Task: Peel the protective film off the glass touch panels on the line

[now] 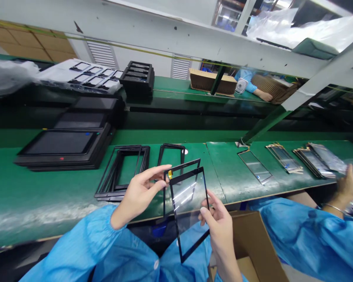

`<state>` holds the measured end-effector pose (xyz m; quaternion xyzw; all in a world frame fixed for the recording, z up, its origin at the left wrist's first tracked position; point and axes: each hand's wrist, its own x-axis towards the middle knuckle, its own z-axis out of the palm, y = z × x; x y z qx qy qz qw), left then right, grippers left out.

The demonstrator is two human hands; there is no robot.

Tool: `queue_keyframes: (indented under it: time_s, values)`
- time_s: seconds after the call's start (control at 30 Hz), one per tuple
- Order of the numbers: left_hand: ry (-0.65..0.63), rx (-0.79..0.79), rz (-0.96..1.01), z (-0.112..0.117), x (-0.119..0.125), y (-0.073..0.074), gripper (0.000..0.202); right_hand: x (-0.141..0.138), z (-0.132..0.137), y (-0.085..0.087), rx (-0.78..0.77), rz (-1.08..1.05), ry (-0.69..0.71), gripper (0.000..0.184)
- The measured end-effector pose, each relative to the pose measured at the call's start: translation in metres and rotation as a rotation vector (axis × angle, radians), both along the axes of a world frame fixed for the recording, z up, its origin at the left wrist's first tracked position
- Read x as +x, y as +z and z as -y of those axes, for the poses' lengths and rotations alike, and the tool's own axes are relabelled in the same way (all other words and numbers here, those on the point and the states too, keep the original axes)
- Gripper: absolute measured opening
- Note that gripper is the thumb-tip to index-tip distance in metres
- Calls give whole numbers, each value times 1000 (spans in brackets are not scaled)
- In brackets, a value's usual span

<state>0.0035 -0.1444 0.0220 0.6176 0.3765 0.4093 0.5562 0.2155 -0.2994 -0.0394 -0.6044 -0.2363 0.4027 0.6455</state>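
Note:
My right hand (219, 223) grips the right edge of a clear glass panel with a black border (191, 211), held tilted above my lap. My left hand (139, 194) pinches the top left corner of a black plastic frame (181, 168) held just behind the panel, near a small yellow tab (170, 172). Both pieces overlap in front of the green bench's near edge (61, 196).
A stack of black frames (122, 174) and another frame (172, 152) lie just beyond my hands. Stacked black screens (64, 147) sit to the left. Glass panels (254, 166) lie to the right, where a co-worker's hand (348, 186) works. An open cardboard box (253, 243) stands by my right knee.

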Motion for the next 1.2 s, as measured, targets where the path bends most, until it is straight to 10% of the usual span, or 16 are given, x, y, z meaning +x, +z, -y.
queue_keyframes:
  time_s: [1.2]
  values:
    - [-101,-409,298,9,2,-20,45,-17,3,9,-47,83,-55,61]
